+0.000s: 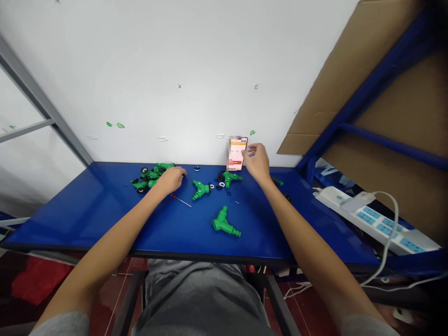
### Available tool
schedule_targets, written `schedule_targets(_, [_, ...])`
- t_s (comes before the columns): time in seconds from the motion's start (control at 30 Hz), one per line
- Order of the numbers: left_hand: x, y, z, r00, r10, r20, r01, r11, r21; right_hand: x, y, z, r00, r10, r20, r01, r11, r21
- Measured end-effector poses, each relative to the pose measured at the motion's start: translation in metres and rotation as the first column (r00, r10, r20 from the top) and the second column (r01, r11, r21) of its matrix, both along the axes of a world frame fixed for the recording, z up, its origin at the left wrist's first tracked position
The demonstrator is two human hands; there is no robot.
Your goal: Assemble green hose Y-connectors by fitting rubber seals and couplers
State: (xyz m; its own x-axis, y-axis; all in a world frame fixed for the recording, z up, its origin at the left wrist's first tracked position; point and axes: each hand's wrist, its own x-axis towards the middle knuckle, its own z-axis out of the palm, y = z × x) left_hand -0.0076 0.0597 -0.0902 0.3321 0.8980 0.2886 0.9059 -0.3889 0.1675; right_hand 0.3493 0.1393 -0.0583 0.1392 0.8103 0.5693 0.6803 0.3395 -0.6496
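My right hand [257,162] is raised at the back of the table, beside the phone [237,155] that stands upright against the wall. Its thumb reaches the screen edge, and its fingers are bent and apart, holding nothing. On the table's far left part, my left hand [171,181] has curled fingers with a dark bit at their tips, too small to name. It is beside a heap of green hose splitters [150,175]. A screwdriver [182,200] lies just below it. Between my hands are a green Y-shaped splitter [200,189] and another splitter [231,178]; one more [225,223] lies nearer me.
Black and white sealing rings [221,185] lie among the splitters. A small pin [237,202] is on the blue table [168,233]. At the right stands a white power strip [378,221] with a cable, beside a blue frame with cardboard [315,116]. A white wall [210,70] closes the back.
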Motion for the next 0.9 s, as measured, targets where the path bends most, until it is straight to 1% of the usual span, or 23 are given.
schedule_targets(0.03, [0.000, 0.000, 0.000, 1.000, 0.000, 0.002, 0.000, 1.000, 0.001, 0.006, 0.012, 0.002, 0.997, -0.054, -0.057, 0.052, 0.998, -0.033])
schedule_targets(0.07, [0.000, 0.000, 0.000, 1.000, 0.001, 0.003, -0.001, 1.000, 0.002, 0.010, 0.022, 0.003, 0.992, -0.082, -0.092, 0.075, 0.994, -0.081])
schedule_targets(0.13, [0.001, 0.000, 0.000, 1.000, 0.005, 0.006, -0.005, 1.000, 0.001, 0.013, 0.036, 0.001, 0.992, -0.053, -0.117, 0.033, 0.986, -0.164])
schedule_targets(0.17, [0.001, 0.000, -0.001, 1.000, 0.007, 0.008, -0.007, 1.000, 0.000, 0.012, 0.039, -0.002, 0.992, -0.050, -0.116, 0.029, 0.984, -0.176])
schedule_targets(0.2, [0.001, 0.000, -0.001, 1.000, 0.008, 0.011, -0.008, 1.000, -0.002, 0.008, 0.040, -0.006, 0.993, -0.050, -0.107, 0.030, 0.984, -0.177])
schedule_targets(0.27, [0.002, -0.001, -0.002, 1.000, 0.011, 0.016, -0.011, 1.000, -0.006, -0.003, 0.037, -0.016, 0.990, -0.122, -0.067, 0.112, 0.983, -0.143])
schedule_targets(0.37, [0.002, -0.001, -0.002, 1.000, 0.020, 0.019, -0.020, 1.000, -0.008, -0.027, 0.030, -0.030, 0.982, -0.181, -0.042, 0.177, 0.980, -0.089])
schedule_targets(0.5, [0.001, -0.001, -0.002, 0.999, 0.030, 0.014, -0.029, 1.000, -0.010, -0.048, 0.027, -0.037, 0.965, -0.262, -0.004, 0.262, 0.965, -0.030])
schedule_targets(0.67, [0.000, -0.001, -0.003, 0.999, 0.036, 0.018, -0.036, 0.999, -0.008, -0.051, 0.027, -0.039, 0.959, -0.283, 0.000, 0.283, 0.959, -0.011])
schedule_targets(0.9, [0.000, -0.002, -0.001, 0.999, 0.034, -0.013, -0.035, 0.999, -0.015, -0.052, 0.026, -0.039, 0.949, -0.311, -0.057, 0.306, 0.949, -0.082])
